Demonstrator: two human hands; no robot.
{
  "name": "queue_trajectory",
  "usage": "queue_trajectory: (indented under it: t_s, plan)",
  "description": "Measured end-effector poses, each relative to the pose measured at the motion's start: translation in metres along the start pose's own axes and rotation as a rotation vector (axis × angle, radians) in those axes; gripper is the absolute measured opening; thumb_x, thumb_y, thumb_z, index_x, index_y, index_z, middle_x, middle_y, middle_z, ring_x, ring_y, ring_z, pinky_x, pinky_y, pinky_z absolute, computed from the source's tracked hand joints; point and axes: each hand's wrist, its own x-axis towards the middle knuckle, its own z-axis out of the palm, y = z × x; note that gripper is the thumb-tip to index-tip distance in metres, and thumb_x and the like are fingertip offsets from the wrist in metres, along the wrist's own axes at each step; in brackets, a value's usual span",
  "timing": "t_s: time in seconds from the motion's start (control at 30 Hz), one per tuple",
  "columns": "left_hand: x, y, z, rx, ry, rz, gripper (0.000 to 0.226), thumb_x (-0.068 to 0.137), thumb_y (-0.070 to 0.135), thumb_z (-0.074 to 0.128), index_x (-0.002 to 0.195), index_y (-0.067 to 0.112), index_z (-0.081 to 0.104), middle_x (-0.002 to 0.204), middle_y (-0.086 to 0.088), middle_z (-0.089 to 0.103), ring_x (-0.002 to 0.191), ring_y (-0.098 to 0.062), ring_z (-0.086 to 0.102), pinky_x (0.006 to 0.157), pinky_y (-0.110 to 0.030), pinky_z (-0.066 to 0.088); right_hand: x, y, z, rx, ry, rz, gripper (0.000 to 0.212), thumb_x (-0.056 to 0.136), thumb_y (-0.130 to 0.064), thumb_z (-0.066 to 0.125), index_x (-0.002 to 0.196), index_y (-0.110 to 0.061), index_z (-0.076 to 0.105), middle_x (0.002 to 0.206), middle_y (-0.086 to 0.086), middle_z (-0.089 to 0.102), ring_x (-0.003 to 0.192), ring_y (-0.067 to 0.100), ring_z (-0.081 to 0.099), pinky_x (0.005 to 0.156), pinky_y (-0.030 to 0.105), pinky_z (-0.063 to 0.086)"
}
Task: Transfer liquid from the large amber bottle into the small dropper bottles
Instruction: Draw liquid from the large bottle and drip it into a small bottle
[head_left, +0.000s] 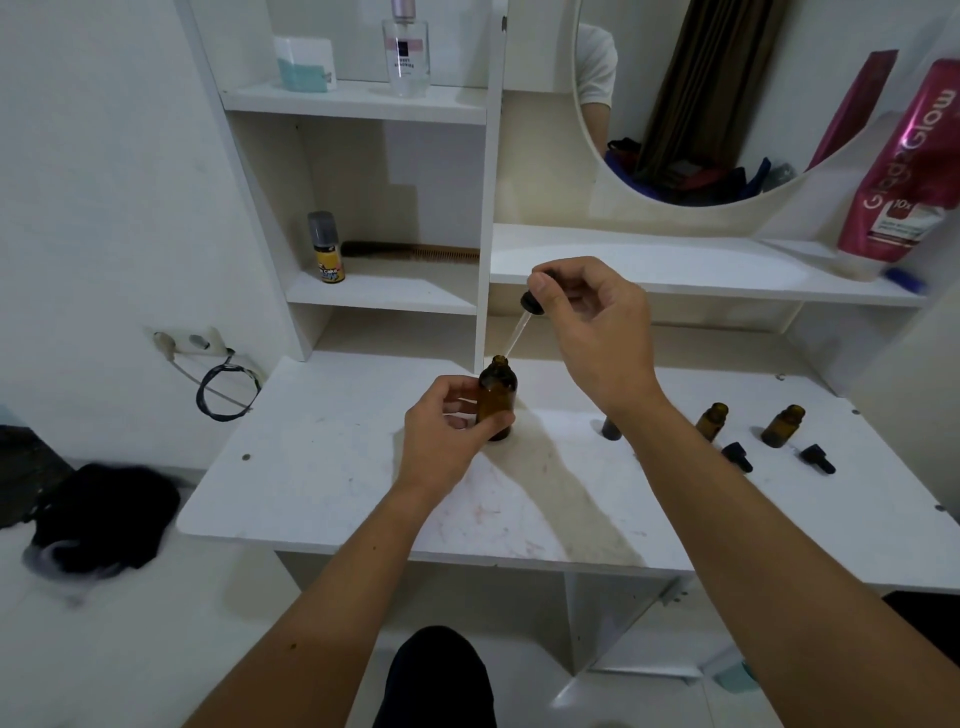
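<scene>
The left hand (447, 431) grips the amber bottle (497, 397), upright and uncapped on the white table (322, 467). The right hand (597, 332) pinches a dropper (524, 319) by its black bulb, glass tip tilted down just at the bottle's mouth. Two small bottles (711, 421) (783, 425) stand open at far right (black droppers (737, 457) (818, 458) lying just near them).

The right forearm hides most of a dark cap (610, 430); liquid levels cannot be told.
</scene>
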Motion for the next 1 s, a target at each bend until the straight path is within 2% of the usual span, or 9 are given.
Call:
queue_trajectory:
  t_s: [0.1,0.3,0.47,0.63,0.77,0.9,1.0]
  plan:
    - [-0.001,-0.001,-0.001,0.01,-0.003,0.003,0.051,0.075,0.028,0.094,0.117,0.023,0.066,0.108,0.014,0.074,0.095,-0.004,0.071,0.088,-0.029,0.062,-0.004,0.004,0.008,-0.011,-0.058,0.034,0.013,0.098,-0.022,0.074,0.106,-0.012,0.076,0.098,0.0,0.078,0.093,0.012,0.074,0.088,0.025,0.06]
    - [-0.001,0.001,-0.001,0.026,-0.009,0.004,0.051,0.076,0.028,0.093,0.119,0.022,0.065,0.109,0.015,0.074,0.095,-0.002,0.071,0.089,-0.028,0.062,-0.01,0.014,0.019,-0.044,-0.116,0.137,0.014,0.094,-0.022,0.079,0.1,-0.01,0.078,0.088,-0.003,0.079,0.081,0.002,0.075,0.077,0.012,0.057]
    - [0.0,0.0,-0.001,0.032,-0.011,-0.004,0.052,0.077,0.029,0.092,0.12,0.022,0.065,0.11,0.013,0.074,0.097,-0.006,0.072,0.09,-0.031,0.062,-0.013,0.019,0.024,-0.135,-0.131,0.145,0.009,0.094,-0.024,0.079,0.095,-0.015,0.079,0.088,-0.002,0.079,0.086,0.014,0.075,0.082,0.025,0.061]
    - [0.0,0.0,0.0,0.038,-0.012,0.002,0.051,0.078,0.03,0.091,0.12,0.021,0.065,0.111,0.013,0.074,0.097,-0.006,0.072,0.09,-0.029,0.062,-0.012,0.019,0.026,-0.147,-0.117,0.152,0.009,0.094,-0.023,0.078,0.092,-0.014,0.078,0.088,-0.001,0.078,0.085,0.015,0.074,0.083,0.028,0.061]
    - [0.0,0.001,0.0,0.043,-0.008,0.001,0.052,0.078,0.031,0.091,0.122,0.021,0.065,0.111,0.012,0.074,0.099,-0.007,0.072,0.091,-0.029,0.062,-0.013,0.016,0.025,-0.146,-0.139,0.136,0.01,0.096,-0.025,0.076,0.101,-0.016,0.078,0.093,-0.004,0.078,0.089,0.01,0.074,0.087,0.03,0.062]
    - [-0.002,0.002,0.002,0.045,0.016,-0.007,0.052,0.077,0.033,0.091,0.121,0.022,0.065,0.11,0.012,0.073,0.099,-0.008,0.071,0.09,-0.028,0.061,-0.013,0.004,0.018,-0.082,-0.123,0.078,0.009,0.096,-0.021,0.077,0.101,-0.014,0.077,0.09,-0.007,0.077,0.083,-0.002,0.072,0.08,0.012,0.055]
    - [-0.003,0.004,0.004,0.065,0.038,-0.011,0.051,0.077,0.035,0.091,0.119,0.024,0.064,0.11,0.014,0.072,0.1,-0.008,0.069,0.088,-0.025,0.06,-0.009,-0.007,0.012,-0.029,-0.07,0.028,0.008,0.095,-0.018,0.077,0.101,-0.013,0.076,0.092,-0.004,0.077,0.083,-0.002,0.073,0.08,0.011,0.054]
